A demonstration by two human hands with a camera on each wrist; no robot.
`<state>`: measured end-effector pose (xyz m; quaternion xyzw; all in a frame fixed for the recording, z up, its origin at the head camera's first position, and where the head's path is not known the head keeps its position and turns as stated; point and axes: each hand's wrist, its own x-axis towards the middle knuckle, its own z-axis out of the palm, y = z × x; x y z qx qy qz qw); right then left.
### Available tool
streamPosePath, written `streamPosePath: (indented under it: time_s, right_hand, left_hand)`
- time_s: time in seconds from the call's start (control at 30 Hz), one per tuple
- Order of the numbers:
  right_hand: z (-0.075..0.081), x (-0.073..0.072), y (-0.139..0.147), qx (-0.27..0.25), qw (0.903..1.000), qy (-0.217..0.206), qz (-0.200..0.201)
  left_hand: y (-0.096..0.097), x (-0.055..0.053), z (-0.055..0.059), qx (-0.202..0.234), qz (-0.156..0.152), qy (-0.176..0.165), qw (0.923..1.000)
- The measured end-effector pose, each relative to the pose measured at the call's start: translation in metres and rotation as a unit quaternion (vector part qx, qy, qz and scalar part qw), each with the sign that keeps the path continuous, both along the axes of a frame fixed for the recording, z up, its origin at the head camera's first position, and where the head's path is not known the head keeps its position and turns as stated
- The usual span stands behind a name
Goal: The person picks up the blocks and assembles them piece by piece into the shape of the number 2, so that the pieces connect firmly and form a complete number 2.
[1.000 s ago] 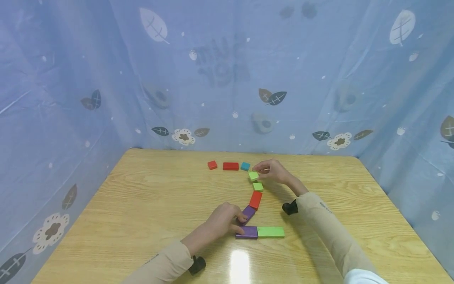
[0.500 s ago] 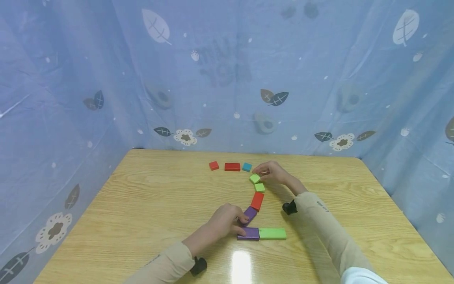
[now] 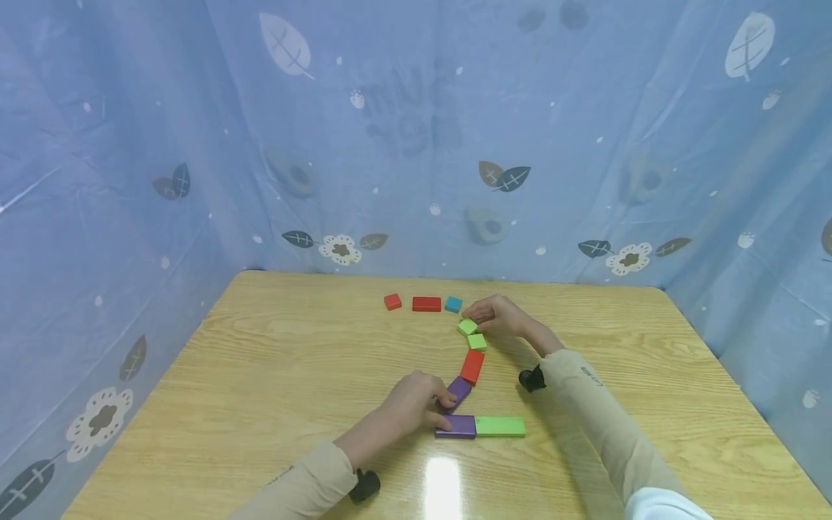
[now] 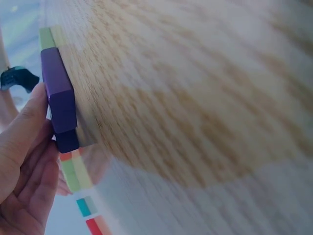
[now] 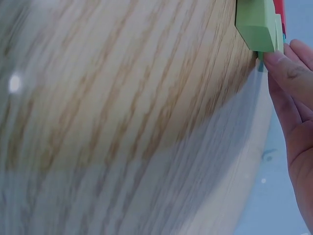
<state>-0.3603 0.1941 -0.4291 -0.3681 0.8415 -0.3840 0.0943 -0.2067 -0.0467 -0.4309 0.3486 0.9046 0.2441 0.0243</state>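
In the head view my left hand rests on two purple blocks. Its thumb touches the front purple block, and its fingertips lie on the slanted purple block behind. My right hand pinches a small green block between thumb and fingers; the far fingertips are partly hidden. That block sits at the corner of a second small green block. A red block lies between the small green pair and the slanted purple one. In the left wrist view the thumb meets the purple block's side.
A long green block adjoins the front purple one. Along the back lie a blue block, a red oblong block and a small red block. The wooden table ends at a blue patterned curtain.
The small green block at my right hand has turned and come slightly nearer to the other small green block. My left hand stays in place on the purple blocks.
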Motion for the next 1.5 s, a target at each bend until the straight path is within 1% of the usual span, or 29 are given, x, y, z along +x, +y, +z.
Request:
streamPosePath:
  time_s: [0.13, 0.27, 0.33, 0.43, 0.53, 0.57, 0.63, 0.67, 0.73, 0.8, 0.87, 0.93, 1.03, 1.17, 1.27, 1.37, 1.5]
  right_hand:
    - [0.0, -0.001, -0.001, 0.002, 1.0, -0.001, 0.0]
    - [0.003, -0.002, 0.0, -0.007, 0.9997, -0.022, -0.012]
    - [0.005, -0.004, 0.002, -0.02, 0.9989, -0.034, -0.025]
    - [0.007, -0.006, 0.005, -0.069, 0.9945, -0.064, -0.046]
    - [0.009, -0.009, 0.006, -0.134, 0.9832, -0.095, -0.079]
    - [0.009, -0.009, 0.006, -0.157, 0.9777, -0.106, -0.09]
    - [0.008, -0.011, 0.004, -0.188, 0.9679, -0.114, -0.121]
    - [0.006, -0.012, 0.003, -0.207, 0.9615, -0.117, -0.138]
    - [0.002, -0.014, -0.001, -0.231, 0.951, -0.118, -0.169]
    - [-0.003, -0.015, -0.008, -0.24, 0.9418, -0.122, -0.201]
    - [-0.007, -0.016, -0.015, -0.227, 0.9377, -0.127, -0.23]
    - [-0.01, -0.016, -0.022, -0.193, 0.9397, -0.131, -0.25]
    - [-0.012, -0.015, -0.03, -0.143, 0.9448, -0.14, -0.26]
    - [-0.011, -0.017, -0.039, -0.106, 0.9475, -0.147, -0.263]
    - [-0.008, -0.021, -0.045, -0.08, 0.9518, -0.135, -0.263]
    - [-0.004, -0.024, -0.049, -0.05, 0.9585, -0.112, -0.257]
    - [0.0, -0.025, -0.049, -0.012, 0.9613, -0.077, -0.264]
  left_hand:
    - [-0.001, -0.001, 0.002, 0.001, 0.004, -0.008, 1.0]
    - [-0.002, -0.002, 0.002, 0.001, 0.004, -0.007, 1.0]
    - [-0.002, -0.002, 0.002, 0.001, 0.002, -0.001, 1.0]
    - [-0.004, -0.002, 0.002, 0.001, 0.0, 0.004, 1.0]
    - [-0.005, -0.002, 0.002, 0.001, -0.001, 0.009, 1.0]
    - [-0.005, -0.002, 0.002, 0.001, 0.0, 0.007, 1.0]
    - [-0.006, -0.001, 0.002, 0.0, -0.001, 0.006, 1.0]
    - [-0.006, -0.001, 0.002, 0.001, -0.001, 0.004, 1.0]
    - [-0.006, 0.0, 0.001, 0.0, 0.0, -0.001, 1.0]
    - [-0.006, 0.001, 0.0, -0.001, 0.001, -0.003, 1.0]
    - [-0.005, 0.001, -0.002, 0.0, 0.003, -0.004, 1.0]
    - [-0.004, 0.002, -0.004, 0.001, 0.002, -0.003, 1.0]
    - [-0.002, 0.002, -0.005, 0.002, -0.004, 0.005, 1.0]
    - [0.001, 0.003, -0.005, 0.005, -0.006, 0.005, 1.0]
    - [0.0, 0.002, -0.005, 0.009, -0.001, -0.004, 1.0]
    - [0.0, 0.001, -0.004, 0.005, 0.006, -0.006, 0.9999]
    - [0.0, -0.001, -0.004, 0.001, 0.003, 0.009, 1.0]
